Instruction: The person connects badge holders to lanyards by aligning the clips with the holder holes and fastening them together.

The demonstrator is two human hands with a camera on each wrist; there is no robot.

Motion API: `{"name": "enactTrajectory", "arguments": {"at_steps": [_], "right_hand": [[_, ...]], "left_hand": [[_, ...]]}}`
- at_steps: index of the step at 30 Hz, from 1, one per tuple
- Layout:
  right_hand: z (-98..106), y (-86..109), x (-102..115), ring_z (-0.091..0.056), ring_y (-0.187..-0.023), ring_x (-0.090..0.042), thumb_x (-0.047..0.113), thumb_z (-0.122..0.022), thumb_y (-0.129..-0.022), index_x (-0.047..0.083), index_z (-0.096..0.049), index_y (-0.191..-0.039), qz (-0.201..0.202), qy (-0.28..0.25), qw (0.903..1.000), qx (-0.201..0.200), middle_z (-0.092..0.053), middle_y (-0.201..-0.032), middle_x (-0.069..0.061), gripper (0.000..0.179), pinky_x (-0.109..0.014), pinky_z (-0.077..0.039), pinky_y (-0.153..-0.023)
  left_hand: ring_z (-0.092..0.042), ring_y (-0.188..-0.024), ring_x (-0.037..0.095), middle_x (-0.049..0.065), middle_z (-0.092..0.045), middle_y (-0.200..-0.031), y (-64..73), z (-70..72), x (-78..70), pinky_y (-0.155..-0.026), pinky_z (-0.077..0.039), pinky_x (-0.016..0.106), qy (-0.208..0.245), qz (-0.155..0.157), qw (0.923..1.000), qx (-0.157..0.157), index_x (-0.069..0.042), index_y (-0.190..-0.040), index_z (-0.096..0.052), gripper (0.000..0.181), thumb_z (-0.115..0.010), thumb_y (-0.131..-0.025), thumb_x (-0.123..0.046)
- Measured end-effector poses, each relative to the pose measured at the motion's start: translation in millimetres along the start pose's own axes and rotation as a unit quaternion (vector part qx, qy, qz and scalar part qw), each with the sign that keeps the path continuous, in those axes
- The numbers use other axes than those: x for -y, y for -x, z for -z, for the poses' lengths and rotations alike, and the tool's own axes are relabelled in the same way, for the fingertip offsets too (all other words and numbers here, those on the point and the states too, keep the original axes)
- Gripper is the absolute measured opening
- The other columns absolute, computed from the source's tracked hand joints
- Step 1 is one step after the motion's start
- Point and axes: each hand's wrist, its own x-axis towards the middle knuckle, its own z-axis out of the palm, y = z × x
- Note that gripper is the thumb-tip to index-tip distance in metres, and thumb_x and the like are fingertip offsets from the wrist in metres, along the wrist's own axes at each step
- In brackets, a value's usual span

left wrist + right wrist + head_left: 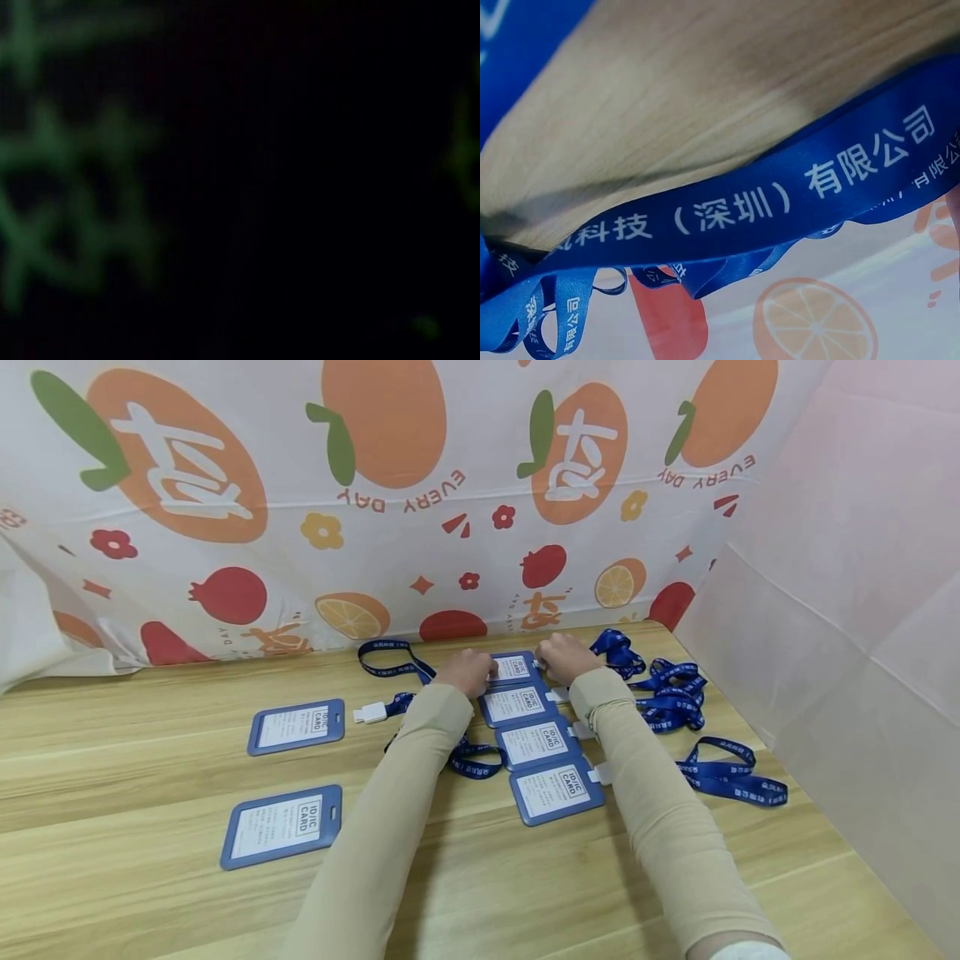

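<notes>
At the far end of a column of blue badge holders, both hands work at the farthest badge holder [513, 668]. My left hand [467, 672] grips its left edge with curled fingers. On the other side my right hand [564, 657] pinches the lanyard [617, 652] at the clip end by the holder's slot; the fingertips are partly hidden. In the right wrist view a blue lanyard [735, 206] with white lettering crosses close to the camera. Nearer along the column lie the second holder [517, 703], the third holder [538, 741] and the nearest holder [557, 792], with white clips at their right ends. The left wrist view is nearly black.
Two badge holders without lanyards, a farther one [296, 727] and a nearer one [282, 827], lie at left on the wooden table [112, 793]. A loose lanyard with a white clip [371, 712] lies beside my left forearm. A fruit-print cloth [285, 560] hangs behind.
</notes>
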Motion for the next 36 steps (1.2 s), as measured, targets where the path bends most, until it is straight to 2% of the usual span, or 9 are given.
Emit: {"name": "enactTrajectory", "arguments": {"at_steps": [4,12,19,36], "right_hand": [[0.0,0.4,-0.2,-0.058,-0.073,-0.022,-0.007,-0.067,-0.091,0.002,-0.072,-0.085,-0.001,-0.002,1.0,0.0,-0.068,-0.082,-0.009,0.011,-0.035,-0.05,-0.07],[0.4,0.6,2.0,-0.063,-0.077,-0.023,-0.007,-0.07,-0.09,0.002,-0.073,-0.087,-0.005,0.006,0.9999,0.009,-0.069,-0.084,-0.009,0.01,-0.035,-0.053,-0.073],[1.9,0.3,3.3,-0.07,-0.085,-0.026,-0.006,-0.071,-0.09,-0.001,-0.077,-0.1,-0.006,0.012,0.9998,0.016,-0.074,-0.093,-0.013,0.012,-0.036,-0.058,-0.078],[5.0,-0.4,8.9,-0.07,-0.089,-0.026,-0.004,-0.071,-0.091,-0.002,-0.076,-0.105,-0.01,0.014,0.9997,0.018,-0.074,-0.097,-0.014,0.015,-0.036,-0.057,-0.082]], "left_hand": [[-0.059,-0.107,0.027,0.014,-0.065,-0.132,-0.9,-0.2,-0.4,-0.103,-0.048,0.039,0.003,0.002,1.0,0.003,-0.007,-0.129,-0.071,0.031,-0.064,-0.099,-0.003],[-0.058,-0.108,0.027,0.014,-0.064,-0.133,-0.3,0.7,-1.0,-0.103,-0.048,0.038,0.007,0.0,1.0,0.007,-0.007,-0.13,-0.07,0.032,-0.064,-0.099,-0.002],[-0.059,-0.107,0.027,0.014,-0.065,-0.132,-0.8,0.3,-2.3,-0.103,-0.048,0.039,0.008,0.002,0.9999,0.006,-0.006,-0.128,-0.071,0.031,-0.063,-0.099,-0.001],[-0.058,-0.108,0.027,0.014,-0.064,-0.133,-2.3,-1.2,0.2,-0.103,-0.048,0.039,0.004,0.003,1.0,0.006,-0.007,-0.129,-0.071,0.032,-0.061,-0.099,0.0]]}}
